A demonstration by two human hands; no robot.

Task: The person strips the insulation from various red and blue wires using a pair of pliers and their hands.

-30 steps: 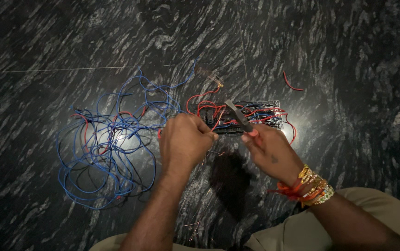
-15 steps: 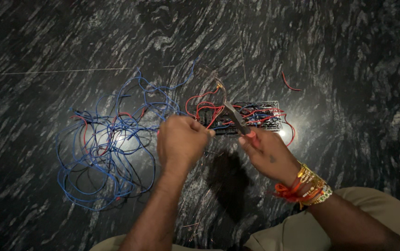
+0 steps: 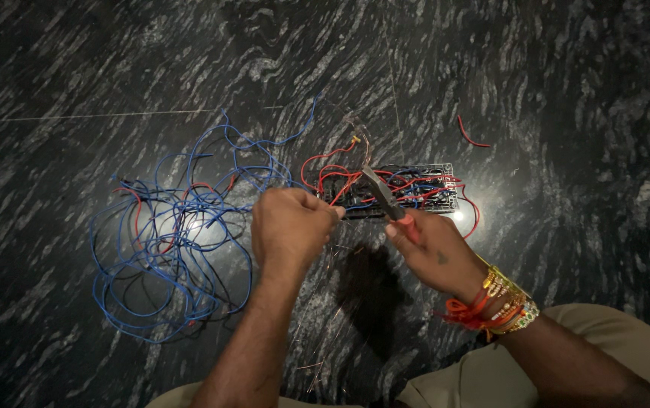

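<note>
Head view: right hand (image 3: pixel 434 249) has raised pliers (image 3: pixel 384 194) slightly.

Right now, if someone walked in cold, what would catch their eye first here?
Probably the tangle of blue and red wires sprawled on the dark marbled floor at left. Next, the wired board at centre, with the right hand holding red-handled pliers over it and the left hand pinching a wire beside it.
</note>
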